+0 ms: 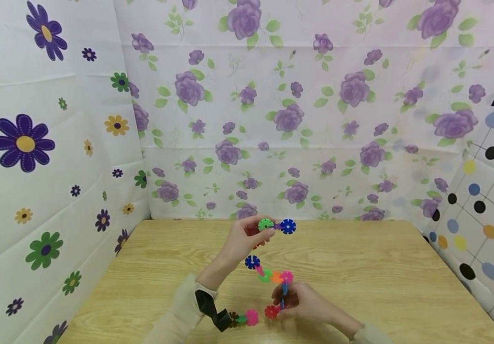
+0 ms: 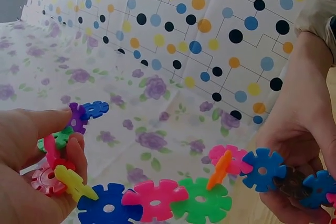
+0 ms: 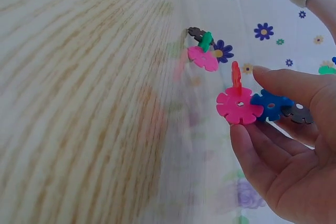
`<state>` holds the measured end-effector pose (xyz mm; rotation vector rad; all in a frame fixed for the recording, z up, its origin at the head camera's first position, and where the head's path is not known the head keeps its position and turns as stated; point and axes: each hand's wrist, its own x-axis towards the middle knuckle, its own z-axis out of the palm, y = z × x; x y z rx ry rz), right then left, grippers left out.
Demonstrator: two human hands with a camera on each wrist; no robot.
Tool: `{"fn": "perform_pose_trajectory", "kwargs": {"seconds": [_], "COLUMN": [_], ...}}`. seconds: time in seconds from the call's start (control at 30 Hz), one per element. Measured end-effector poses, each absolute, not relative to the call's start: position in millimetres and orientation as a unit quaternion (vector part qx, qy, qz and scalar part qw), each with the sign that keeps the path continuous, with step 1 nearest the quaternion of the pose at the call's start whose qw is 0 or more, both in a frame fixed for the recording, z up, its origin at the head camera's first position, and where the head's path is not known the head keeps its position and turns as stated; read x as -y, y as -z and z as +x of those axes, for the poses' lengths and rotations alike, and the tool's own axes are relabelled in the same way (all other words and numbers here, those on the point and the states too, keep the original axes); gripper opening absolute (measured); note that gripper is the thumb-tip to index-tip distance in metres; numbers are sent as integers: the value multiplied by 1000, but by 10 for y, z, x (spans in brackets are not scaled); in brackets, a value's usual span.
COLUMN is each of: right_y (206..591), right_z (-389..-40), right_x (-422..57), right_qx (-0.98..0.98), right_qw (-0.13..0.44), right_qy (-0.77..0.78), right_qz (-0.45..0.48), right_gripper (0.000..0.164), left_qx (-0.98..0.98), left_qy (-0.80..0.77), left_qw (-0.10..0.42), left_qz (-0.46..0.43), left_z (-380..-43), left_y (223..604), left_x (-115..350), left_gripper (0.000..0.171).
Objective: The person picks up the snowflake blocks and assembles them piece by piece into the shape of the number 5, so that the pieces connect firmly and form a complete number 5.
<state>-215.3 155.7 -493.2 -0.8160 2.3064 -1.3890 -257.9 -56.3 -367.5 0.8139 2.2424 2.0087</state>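
Observation:
A chain of slotted plastic flower discs runs between both hands. The left hand (image 1: 239, 241) is raised and pinches it near one end, at a green disc (image 1: 266, 225); a purple disc and a blue end disc (image 1: 288, 226) stick out to the right. Between the hands, blue (image 2: 110, 206), pink (image 2: 155, 201) and green (image 2: 201, 201) discs hang in a curve. Lower down, the right hand (image 1: 309, 303) holds the chain's other end, with thumb and fingers around the blue (image 3: 271, 104) and pink (image 3: 240, 105) discs. A red disc (image 3: 236, 78) stands across that pink one.
A short separate piece of brown, green and pink discs (image 1: 252, 317) lies on the wooden table (image 1: 358, 258), right by the left wrist's black strap (image 1: 211, 309). Patterned cloth walls (image 1: 290, 119) enclose the table at the back and both sides.

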Motion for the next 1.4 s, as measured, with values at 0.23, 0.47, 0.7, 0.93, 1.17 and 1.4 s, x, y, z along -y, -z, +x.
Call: {"fn": "perform_pose_trajectory", "kwargs": {"seconds": [0.23, 0.47, 0.7, 0.93, 1.17, 1.4], "right_y": [4948, 4743, 3910, 3314, 3216, 3151], "right_z": [-2158, -2157, -2236, -2313, -2318, -2240], "right_x": [-1587, -1727, -1864, -1721, -1599, -1569], "right_qx": [-784, -771, -858, -867, -855, -852], "right_qw": [204, 227, 0, -14, 15, 8], "right_qy": [516, 511, 432, 377, 371, 376], "right_qz": [-280, -303, -277, -325, -362, -364], "right_gripper": [40, 63, 46, 46, 18, 12], "left_qx": [-688, -702, -698, -675, -662, -658], "left_qy": [-706, -685, -670, -665, -666, -658], "left_qw": [32, 70, 98, 139, 163, 158], "left_qz": [167, 183, 233, 287, 302, 329], "left_z": [-2725, -2754, -2680, -2582, -2438, -2362], "left_y": [3796, 3786, 3652, 3640, 3677, 3622], "left_x": [601, 597, 516, 414, 357, 354], "left_gripper": [30, 31, 35, 57, 69, 68]}}
